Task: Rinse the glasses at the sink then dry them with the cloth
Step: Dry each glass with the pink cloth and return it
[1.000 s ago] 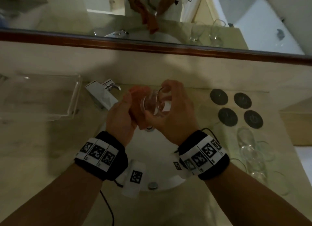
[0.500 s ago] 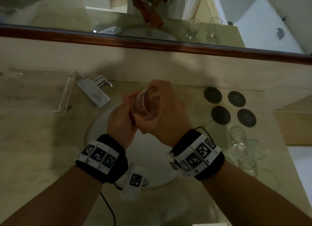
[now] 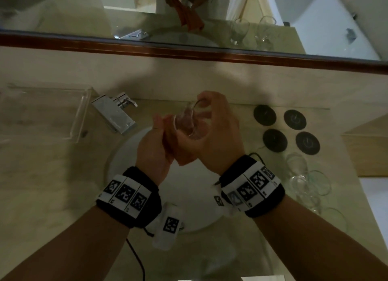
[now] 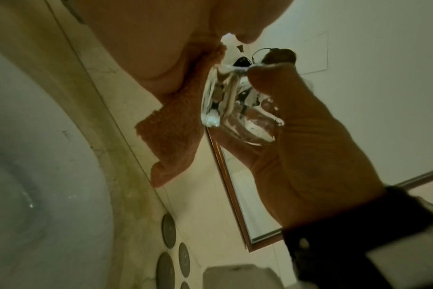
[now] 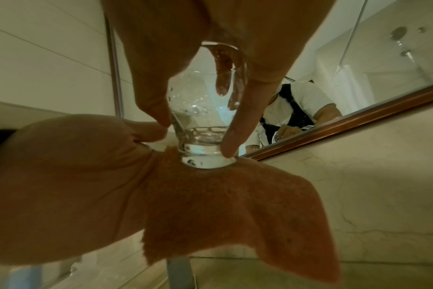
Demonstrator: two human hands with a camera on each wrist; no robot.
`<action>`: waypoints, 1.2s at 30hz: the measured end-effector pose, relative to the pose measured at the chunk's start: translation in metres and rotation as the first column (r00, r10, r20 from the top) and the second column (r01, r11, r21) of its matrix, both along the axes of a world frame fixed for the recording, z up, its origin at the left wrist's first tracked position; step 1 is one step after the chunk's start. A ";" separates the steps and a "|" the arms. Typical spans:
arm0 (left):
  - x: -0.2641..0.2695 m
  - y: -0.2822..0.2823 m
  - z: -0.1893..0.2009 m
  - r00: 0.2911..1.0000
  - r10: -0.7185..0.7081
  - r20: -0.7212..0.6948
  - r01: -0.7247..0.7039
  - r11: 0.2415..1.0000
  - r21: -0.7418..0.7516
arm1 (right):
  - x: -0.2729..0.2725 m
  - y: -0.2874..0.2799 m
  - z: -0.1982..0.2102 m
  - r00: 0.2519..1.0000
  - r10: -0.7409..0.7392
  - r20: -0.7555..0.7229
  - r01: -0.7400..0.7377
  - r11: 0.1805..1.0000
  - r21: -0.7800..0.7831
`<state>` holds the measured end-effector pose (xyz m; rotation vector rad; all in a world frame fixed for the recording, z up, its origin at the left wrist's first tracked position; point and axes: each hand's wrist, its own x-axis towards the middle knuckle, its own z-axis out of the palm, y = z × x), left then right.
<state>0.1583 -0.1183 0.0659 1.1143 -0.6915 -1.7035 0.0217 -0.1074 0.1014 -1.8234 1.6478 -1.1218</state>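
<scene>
In the head view the right hand (image 3: 212, 133) covers most of the glass (image 3: 185, 123), and only a strip of the orange cloth (image 3: 168, 138) shows between the hands. The right wrist view shows more: droplets inside the glass (image 5: 205, 121), and its base pressed into the cloth (image 5: 223, 205). The right hand's fingers (image 5: 245, 117) curl round the glass; the left hand (image 3: 153, 152) grips the cloth, above the sink (image 3: 126, 154) in the table (image 3: 52, 186).

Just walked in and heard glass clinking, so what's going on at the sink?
A person is drying a glass over the sink. The right hand grips the glass while the left hand presses an orange cloth against its base. More glasses wait on the counter to the right.
</scene>
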 end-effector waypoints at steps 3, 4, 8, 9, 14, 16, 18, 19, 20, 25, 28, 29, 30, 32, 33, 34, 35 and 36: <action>0.003 -0.007 0.003 0.998 0.042 -0.040 -0.042 0.999 0.008 | -0.010 -0.004 -0.004 0.996 -0.072 -0.054 0.073 0.997 0.012; 0.004 -0.009 0.005 0.996 0.060 -0.068 -0.059 0.998 0.007 | -0.012 -0.003 -0.007 0.995 -0.081 -0.064 0.082 0.996 0.017; 0.008 -0.010 0.007 0.984 -0.025 -0.174 0.022 1.000 -0.019 | -0.012 0.006 -0.017 0.998 -0.064 -0.024 0.065 0.995 0.071; 0.008 -0.009 0.006 0.984 -0.068 -0.167 0.062 0.997 -0.041 | -0.013 0.006 -0.018 0.999 -0.052 -0.015 0.053 0.995 0.088; 0.007 -0.005 0.007 0.986 -0.125 -0.110 0.105 0.979 -0.176 | -0.019 0.003 -0.006 0.999 -0.032 0.024 0.027 0.981 0.193; 0.009 -0.005 0.003 0.988 -0.151 -0.010 0.143 0.953 -0.267 | -0.022 0.001 -0.002 0.991 -0.053 0.122 0.025 0.974 0.223; 0.012 -0.006 -0.002 0.990 -0.142 0.025 0.143 0.942 -0.303 | -0.024 0.001 -0.002 0.974 -0.063 0.220 0.006 0.968 0.249; 0.014 -0.007 -0.006 0.987 -0.155 0.029 0.156 0.938 -0.309 | -0.026 0.001 -0.003 0.967 -0.063 0.248 -0.005 0.965 0.262; 0.014 -0.007 -0.007 0.985 -0.169 0.025 0.168 0.934 -0.315 | -0.027 0.002 -0.004 0.961 -0.063 0.268 -0.013 0.962 0.273; 0.012 -0.007 -0.001 0.967 -0.241 0.079 0.254 0.915 -0.312 | -0.034 0.010 -0.015 0.898 -0.114 0.425 -0.036 0.943 0.330; 0.011 -0.008 0.001 0.956 -0.247 0.160 0.288 0.898 -0.333 | -0.039 0.010 -0.017 0.850 -0.134 0.510 -0.035 0.950 0.309; 0.011 -0.007 0.001 0.952 -0.246 0.183 0.296 0.892 -0.341 | -0.040 0.009 -0.018 0.831 -0.139 0.539 -0.038 0.952 0.304; 0.010 -0.007 0.000 0.952 -0.235 0.196 0.291 0.894 -0.342 | -0.040 0.009 -0.018 0.817 -0.135 0.561 -0.048 0.953 0.301; 0.009 -0.007 0.001 0.960 -0.208 0.186 0.262 0.901 -0.347 | -0.039 0.009 -0.019 0.814 -0.119 0.569 -0.065 0.954 0.293; 0.008 -0.007 0.001 0.965 -0.201 0.169 0.249 0.904 -0.347 | -0.038 0.009 -0.019 0.820 -0.114 0.561 -0.065 0.955 0.289; 0.008 -0.008 0.001 0.969 -0.193 0.155 0.237 0.908 -0.345 | -0.037 0.008 -0.019 0.827 -0.110 0.551 -0.062 0.957 0.284; 0.007 -0.008 0.001 0.972 -0.184 0.148 0.225 0.912 -0.344 | -0.037 0.008 -0.019 0.831 -0.104 0.546 -0.062 0.959 0.277; 0.007 -0.008 0.001 0.973 -0.174 0.151 0.217 0.913 -0.345 | -0.038 0.007 -0.018 0.827 -0.095 0.554 -0.071 0.960 0.271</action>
